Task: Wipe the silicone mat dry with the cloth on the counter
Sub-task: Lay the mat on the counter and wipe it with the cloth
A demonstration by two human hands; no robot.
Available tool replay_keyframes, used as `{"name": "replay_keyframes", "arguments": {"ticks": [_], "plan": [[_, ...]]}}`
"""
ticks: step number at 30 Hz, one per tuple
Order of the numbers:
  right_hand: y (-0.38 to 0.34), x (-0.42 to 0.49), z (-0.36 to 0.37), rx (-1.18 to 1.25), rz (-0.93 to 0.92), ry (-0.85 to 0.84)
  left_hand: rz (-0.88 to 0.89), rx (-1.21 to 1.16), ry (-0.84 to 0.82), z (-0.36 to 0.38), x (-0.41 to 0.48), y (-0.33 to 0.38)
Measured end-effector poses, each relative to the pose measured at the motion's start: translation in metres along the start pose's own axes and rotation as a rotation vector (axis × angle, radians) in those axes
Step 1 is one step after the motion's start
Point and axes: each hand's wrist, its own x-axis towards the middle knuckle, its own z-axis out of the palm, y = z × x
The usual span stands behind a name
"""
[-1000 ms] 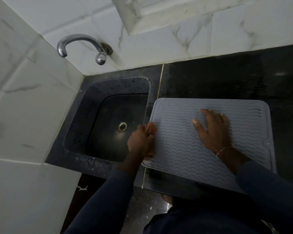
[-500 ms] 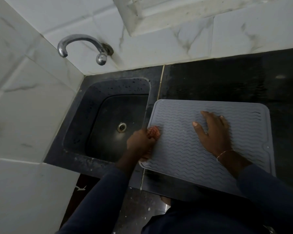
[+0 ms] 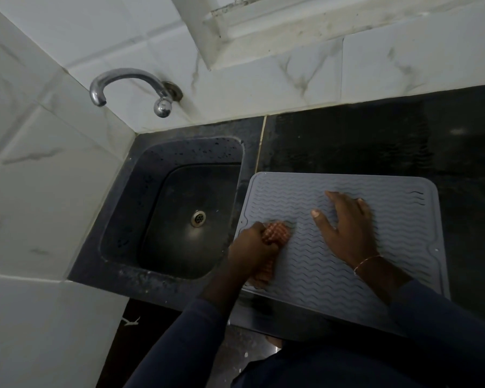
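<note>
Sink [image 3: 140, 208] lies left of the left hand [image 3: 249, 247]. Left fingers closed around orange cloth [image 3: 276, 235], pressed on grey silicone mat [image 3: 305, 273] at its left edge. Right hand [image 3: 347, 231], fingers spread flat, pins the mat centre to the dark table [image 3: 375, 141].

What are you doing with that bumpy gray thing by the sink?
A person is wiping a gray mat that lies on the dark counter beside the sink. The left hand grips a bunched reddish cloth and presses it on the mat's left edge, the side nearest the sink. The right hand lies flat, fingers spread, on the middle of the mat, holding it down. The tap shows no water running.
</note>
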Motion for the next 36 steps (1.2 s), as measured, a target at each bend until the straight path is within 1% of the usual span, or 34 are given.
{"name": "replay_keyframes", "arguments": {"ticks": [2,6,7,8,10,13,15,17,19,22,24,26,28,30,32,34,36], "plan": [[0.001,0.000,0.000,-0.002,0.004,-0.008,-0.065,0.086,0.048,-0.014,0.008,-0.021],[0.000,0.000,-0.002,0.020,0.008,-0.018,-0.248,0.235,0.202,-0.049,0.006,-0.065],[-0.002,-0.001,-0.002,0.027,0.020,-0.018,-0.279,0.237,0.243,-0.053,0.002,-0.068],[-0.002,0.000,-0.001,0.045,0.043,-0.011,-0.281,0.191,0.274,-0.054,0.002,-0.066],[-0.003,0.004,-0.003,0.131,0.138,-0.001,-0.186,0.014,0.303,-0.049,0.001,-0.041],[-0.008,0.021,-0.018,0.315,0.255,0.042,0.068,-0.187,0.233,-0.016,0.003,0.022],[-0.003,0.034,-0.026,0.365,0.288,0.091,0.219,-0.179,0.129,0.016,0.000,0.066],[0.005,0.040,-0.026,0.263,0.244,0.133,0.307,-0.018,0.048,0.040,-0.003,0.094],[0.014,0.039,-0.021,0.123,0.209,0.098,0.317,0.104,0.055,0.045,0.002,0.095],[0.017,0.036,-0.015,-0.006,0.126,0.046,0.221,0.067,0.104,0.021,0.012,0.063],[0.016,0.036,-0.015,-0.019,0.112,0.043,0.132,0.086,0.160,-0.002,0.020,0.034],[0.018,0.036,-0.015,-0.009,0.128,0.037,0.033,0.153,0.201,-0.023,0.030,0.005],[0.019,0.036,-0.015,0.007,0.124,0.033,-0.059,0.231,0.194,-0.040,0.038,-0.017],[0.020,0.036,-0.014,0.005,0.112,0.044,-0.110,0.265,0.201,-0.047,0.042,-0.022],[0.021,0.036,-0.013,-0.008,0.105,0.047,-0.060,0.114,0.204,-0.043,0.036,0.000],[0.023,0.037,-0.012,-0.026,0.104,0.042,0.071,-0.049,0.143,-0.023,0.029,0.041],[0.023,0.037,-0.012,-0.036,0.093,0.039,0.189,-0.038,0.056,0.009,0.019,0.080]]}}
